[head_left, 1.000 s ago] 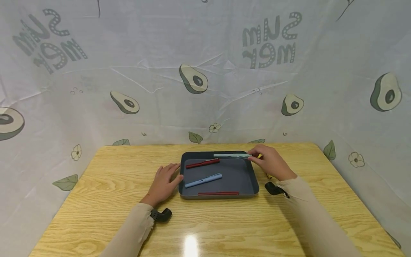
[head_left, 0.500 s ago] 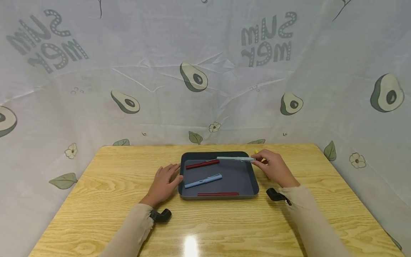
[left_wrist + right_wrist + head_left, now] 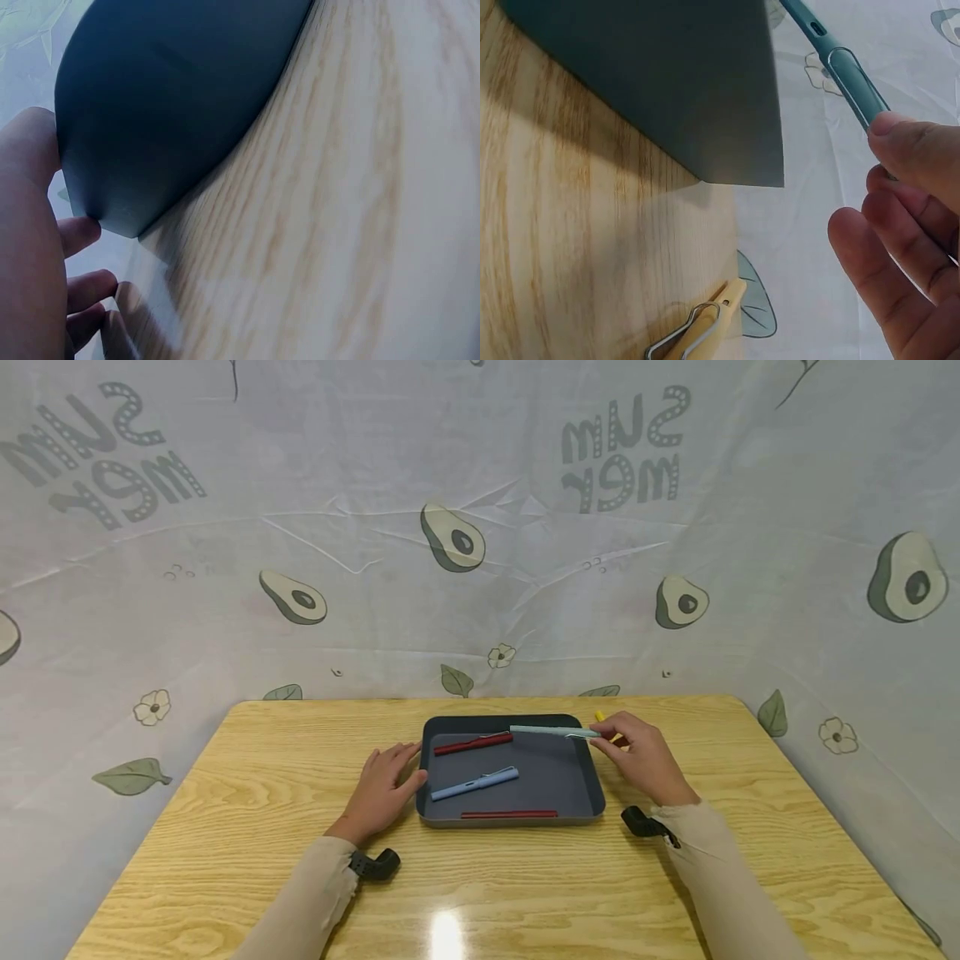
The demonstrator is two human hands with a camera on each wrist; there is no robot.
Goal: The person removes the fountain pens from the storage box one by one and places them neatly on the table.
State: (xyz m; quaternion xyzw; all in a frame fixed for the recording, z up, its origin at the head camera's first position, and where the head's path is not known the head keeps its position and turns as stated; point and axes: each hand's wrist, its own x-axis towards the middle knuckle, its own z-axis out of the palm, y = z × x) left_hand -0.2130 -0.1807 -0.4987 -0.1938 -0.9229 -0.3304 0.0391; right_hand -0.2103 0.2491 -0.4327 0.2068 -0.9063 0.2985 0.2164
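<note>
My right hand [image 3: 643, 758] pinches the clip end of a pale green pen [image 3: 546, 730] between thumb and fingers. The pen points left over the far right part of a dark grey tray [image 3: 555, 781]. In the right wrist view the pen's metal clip and barrel window show, and it stands above the tray rim. My left hand [image 3: 381, 792] rests at the tray's left side, its fingers loosely extended and touching the wall. Inside the tray lie a dark red pen [image 3: 472, 743] at the back, a light blue pen [image 3: 474, 783] in the middle and a thin red pen [image 3: 510, 815] along the front.
On the wooden table [image 3: 480, 877], a yellow pen [image 3: 705, 326] with a wire clip lies beside the tray's right side, partly hidden by my right hand in the head view. A white printed cloth [image 3: 360, 610] hangs behind the table's far edge.
My right hand has moved a little to the right and towards me, carrying the pale green pen with it. The left hand and the tray stay in place.
</note>
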